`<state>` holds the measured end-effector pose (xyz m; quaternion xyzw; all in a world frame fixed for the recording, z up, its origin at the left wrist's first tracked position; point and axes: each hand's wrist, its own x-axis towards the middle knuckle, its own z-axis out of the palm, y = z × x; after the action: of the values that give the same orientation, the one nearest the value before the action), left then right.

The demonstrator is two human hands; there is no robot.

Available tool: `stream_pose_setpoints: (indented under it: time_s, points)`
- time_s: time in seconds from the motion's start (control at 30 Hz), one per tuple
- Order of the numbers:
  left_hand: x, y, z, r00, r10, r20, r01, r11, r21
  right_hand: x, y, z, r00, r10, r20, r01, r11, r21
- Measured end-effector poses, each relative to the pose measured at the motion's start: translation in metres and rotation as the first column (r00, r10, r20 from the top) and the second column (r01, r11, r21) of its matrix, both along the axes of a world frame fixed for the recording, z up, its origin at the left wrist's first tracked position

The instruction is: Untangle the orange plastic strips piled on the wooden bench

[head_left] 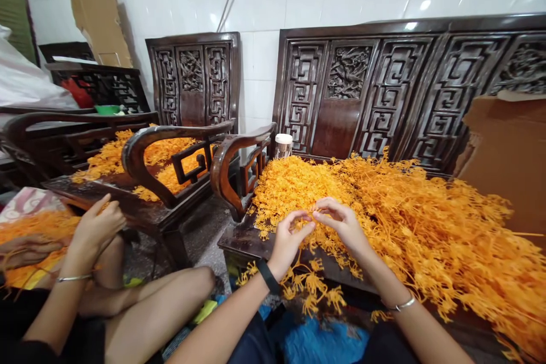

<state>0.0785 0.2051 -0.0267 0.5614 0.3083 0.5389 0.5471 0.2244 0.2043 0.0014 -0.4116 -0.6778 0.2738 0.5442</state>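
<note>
Above the front edge of a dark wooden bench (pixel 273 250), my left hand (pixel 290 236) and my right hand (pixel 342 224) meet with fingertips pinched close together. Between them is a small orange plastic flower piece (pixel 313 213), partly covered by the fingers. A cluster of orange flower pieces (pixel 313 284) on thin stems hangs beneath my hands, over the bench edge; what holds it up is hidden. Just behind my fingers lies a heap of loose orange flower pieces (pixel 294 182). To the right spreads a larger pile of stemmed orange pieces (pixel 409 210).
A co-worker's hand (pixel 100 222) is at the left, near more orange strands (pixel 46 227). Orange pieces also cover a carved wooden chair (pixel 179 205). A white-lidded cup (pixel 284 145) stands behind the heap. Cardboard (pixel 507 153) leans at right; blue plastic (pixel 324 344) lies below.
</note>
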Motion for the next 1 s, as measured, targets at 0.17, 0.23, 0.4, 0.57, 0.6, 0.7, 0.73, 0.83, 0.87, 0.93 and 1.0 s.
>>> stream_pose_setpoints:
  time_s: [0.17,0.23,0.4,0.57,0.6,0.7,0.73,0.83,0.87,0.93,1.0]
  points:
    - [0.003,-0.003,0.005,0.995,-0.036,-0.096,0.046,0.994,0.102,-0.013,-0.002,-0.005,0.956,0.0,-0.293,-0.038,0.992,-0.123]
    - [0.002,-0.006,0.008,0.994,-0.016,-0.105,0.03,0.99,0.137,-0.014,-0.001,-0.005,0.913,-0.013,-0.409,-0.05,0.988,-0.144]
    - [0.003,-0.026,0.01,0.988,-0.024,-0.153,0.049,0.985,0.165,0.008,0.011,0.021,0.774,-0.025,-0.633,0.077,0.995,0.055]
    - [0.005,-0.034,0.006,0.987,-0.144,-0.072,0.153,0.979,0.135,0.018,0.015,0.034,0.754,-0.221,-0.619,0.512,0.788,0.342]
    - [0.004,-0.032,0.007,0.99,-0.139,-0.034,0.142,0.984,0.105,0.016,0.015,0.029,0.78,-0.26,-0.569,0.535,0.748,0.392]
    - [-0.001,-0.02,0.009,0.991,-0.117,0.07,0.118,0.993,-0.013,0.014,0.022,0.012,0.827,-0.399,-0.395,0.56,0.645,0.52]
    - [-0.003,-0.016,0.01,0.987,-0.124,0.103,0.129,0.991,-0.045,0.016,0.026,0.006,0.85,-0.446,-0.281,0.524,0.662,0.536]
    - [-0.007,-0.008,0.011,0.97,-0.162,0.18,0.18,0.98,-0.089,0.022,0.036,-0.009,0.875,-0.466,0.128,0.376,0.822,0.427]
    - [-0.008,-0.007,0.01,0.965,-0.172,0.195,0.194,0.976,-0.098,0.023,0.036,-0.012,0.875,-0.441,0.198,0.348,0.859,0.375]
    - [-0.01,-0.005,0.01,0.958,-0.186,0.217,0.214,0.97,-0.113,0.02,0.03,-0.013,0.905,-0.376,0.199,0.305,0.9,0.312]
    - [-0.01,-0.004,0.008,0.948,-0.202,0.246,0.235,0.965,-0.115,0.011,0.018,-0.011,0.95,-0.274,0.147,0.226,0.933,0.281]
